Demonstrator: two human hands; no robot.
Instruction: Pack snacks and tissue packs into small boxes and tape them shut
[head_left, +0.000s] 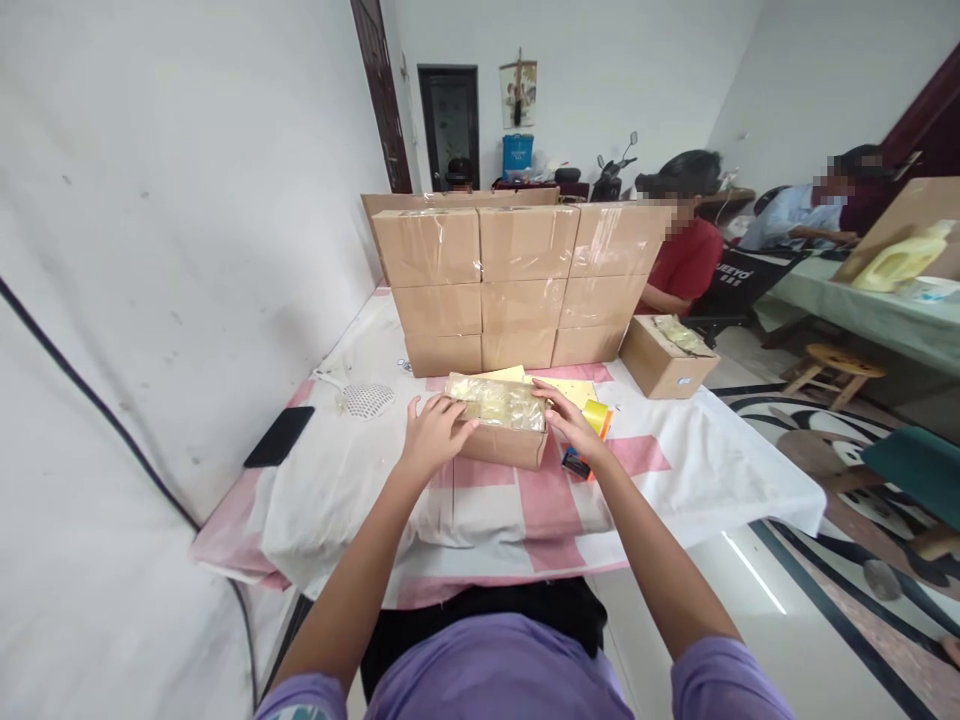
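Note:
A small cardboard box [501, 446] sits on the cloth in front of me, its top covered by shiny, wrinkled clear packing tape [499, 402]. My left hand [435, 432] grips the box's left end, thumb along the front edge and fingers at the top. At the right end, my right hand [571, 418] holds the upper corner with bent fingers. Partly behind that hand lies a tape dispenser [576, 463] in orange and black with a yellow roll. Yellow sheets [566, 388] show behind the box.
Stacked cardboard boxes [521, 300] form a wall across the table's back. Another taped box [666, 360] stands at the right. A black phone-like slab [279, 437] and a white mesh piece [369, 400] lie left on the tablecloth [337, 510]. A person in red [686, 265] sits beyond.

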